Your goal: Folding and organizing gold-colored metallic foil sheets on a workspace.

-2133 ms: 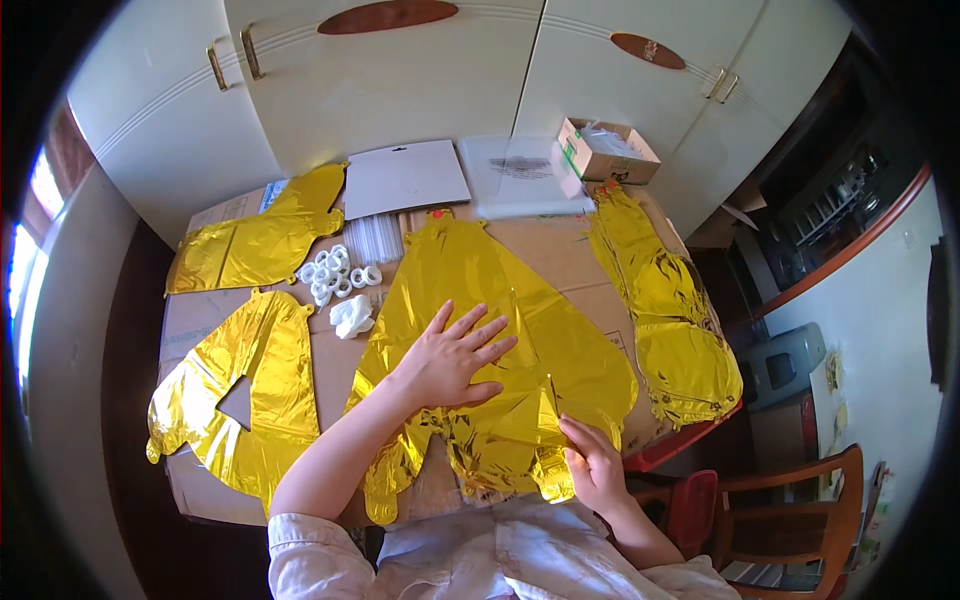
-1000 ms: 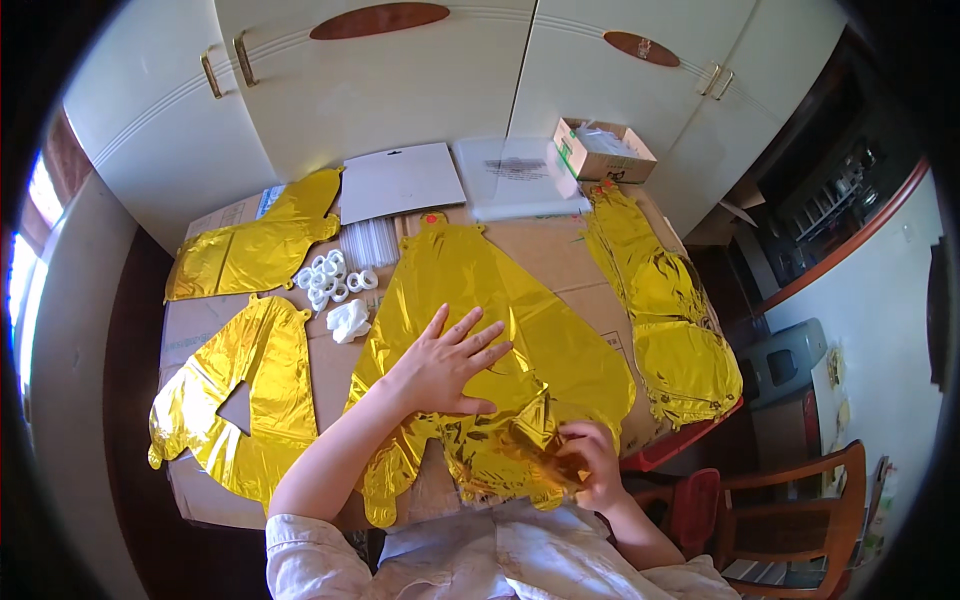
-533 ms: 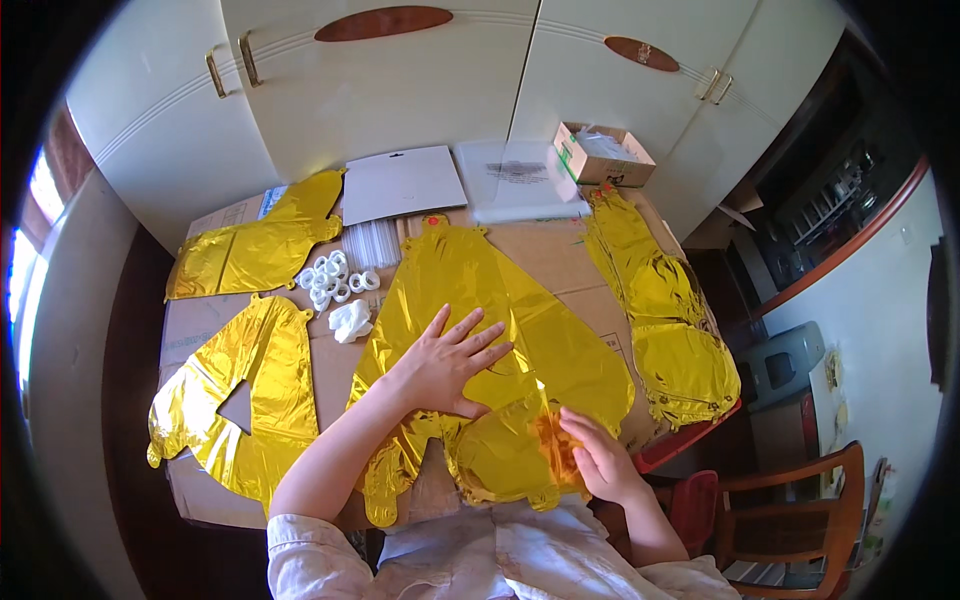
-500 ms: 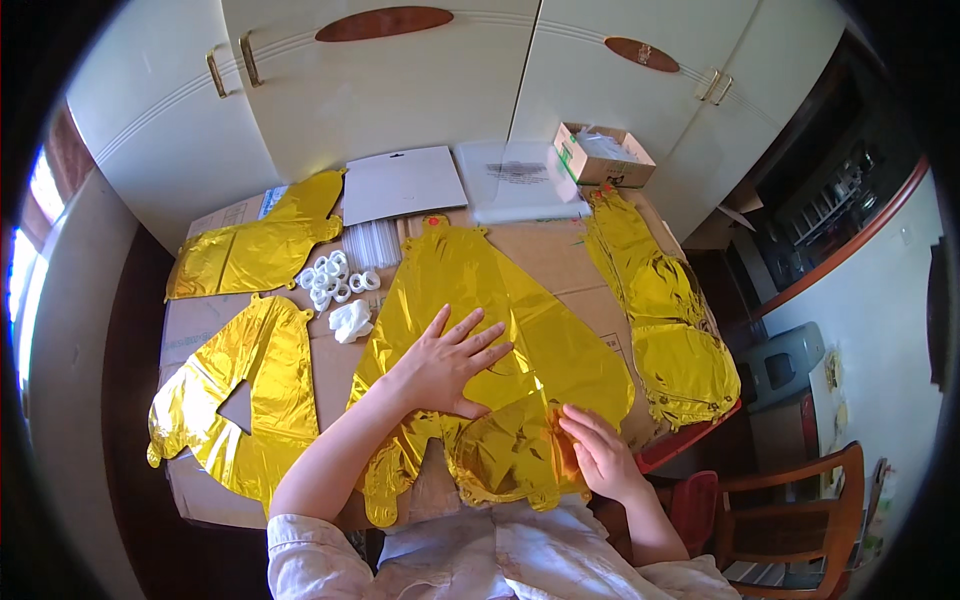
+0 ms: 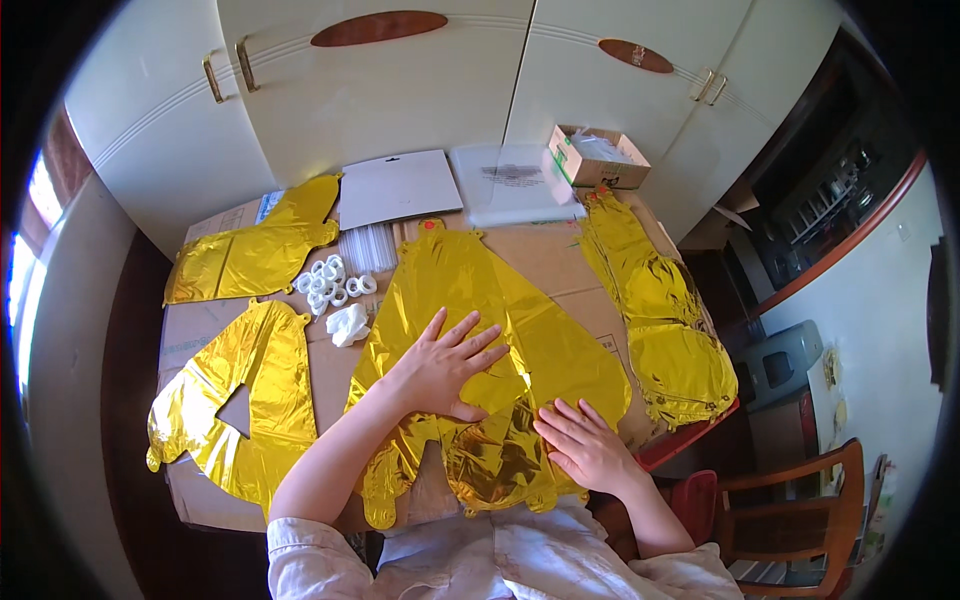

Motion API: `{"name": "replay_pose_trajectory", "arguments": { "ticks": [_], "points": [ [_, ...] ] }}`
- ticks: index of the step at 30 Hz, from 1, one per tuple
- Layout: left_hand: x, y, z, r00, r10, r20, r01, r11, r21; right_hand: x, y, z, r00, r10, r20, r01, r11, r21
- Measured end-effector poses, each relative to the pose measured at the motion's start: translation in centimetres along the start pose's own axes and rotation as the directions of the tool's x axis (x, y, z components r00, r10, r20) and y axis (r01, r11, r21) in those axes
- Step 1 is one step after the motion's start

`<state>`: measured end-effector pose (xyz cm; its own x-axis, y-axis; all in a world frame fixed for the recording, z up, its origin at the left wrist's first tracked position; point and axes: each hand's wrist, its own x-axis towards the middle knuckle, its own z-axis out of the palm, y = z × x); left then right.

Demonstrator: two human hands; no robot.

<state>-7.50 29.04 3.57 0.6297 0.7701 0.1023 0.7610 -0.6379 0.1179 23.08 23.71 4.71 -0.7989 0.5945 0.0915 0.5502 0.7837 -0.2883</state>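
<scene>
A large flat gold foil balloon (image 5: 520, 330) lies in the middle of a cardboard-covered table (image 5: 560, 265). My left hand (image 5: 445, 365) rests flat on its centre with fingers spread. My right hand (image 5: 585, 445) presses flat on the balloon's lower right part, near the table's front edge, where the foil is folded over and crinkled. Neither hand grips anything.
More flat gold foil balloons lie at the near left (image 5: 240, 400), the far left (image 5: 255, 250) and the right (image 5: 665, 320). Small white plastic rings (image 5: 330, 283), clear straws (image 5: 368, 247), a white card (image 5: 400, 187), a plastic sleeve (image 5: 512, 182) and an open carton (image 5: 598, 157) sit behind. A wooden chair (image 5: 800, 510) stands right.
My right hand lifted the balloon's lower right leg, folded it inward onto the foil and now presses it flat. My left hand stayed spread on the centre.
</scene>
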Motion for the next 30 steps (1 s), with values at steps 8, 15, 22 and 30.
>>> {"name": "replay_pose_trajectory", "arguments": {
  "ticks": [8,15,22,30],
  "points": [
    [0.0,0.1,-0.3,1.0,-0.001,0.013,0.001,1.0,0.008,0.9,0.2,-0.2,0.996,-0.084,0.029,0.085,0.996,-0.04],
    [0.0,0.1,-0.3,1.0,-0.002,0.012,0.001,1.0,0.022,1.1,0.0,-0.1,0.999,-0.044,0.005,0.044,0.995,-0.091],
    [0.1,0.2,-0.5,0.999,-0.003,0.032,0.002,1.0,0.023,1.6,-0.2,-0.2,1.0,0.001,0.026,0.002,0.994,-0.11],
    [0.1,0.2,-0.6,0.999,-0.005,0.047,0.005,1.0,0.016,2.5,0.4,-0.7,0.999,0.021,0.045,-0.013,0.988,-0.156]
  ]
}}
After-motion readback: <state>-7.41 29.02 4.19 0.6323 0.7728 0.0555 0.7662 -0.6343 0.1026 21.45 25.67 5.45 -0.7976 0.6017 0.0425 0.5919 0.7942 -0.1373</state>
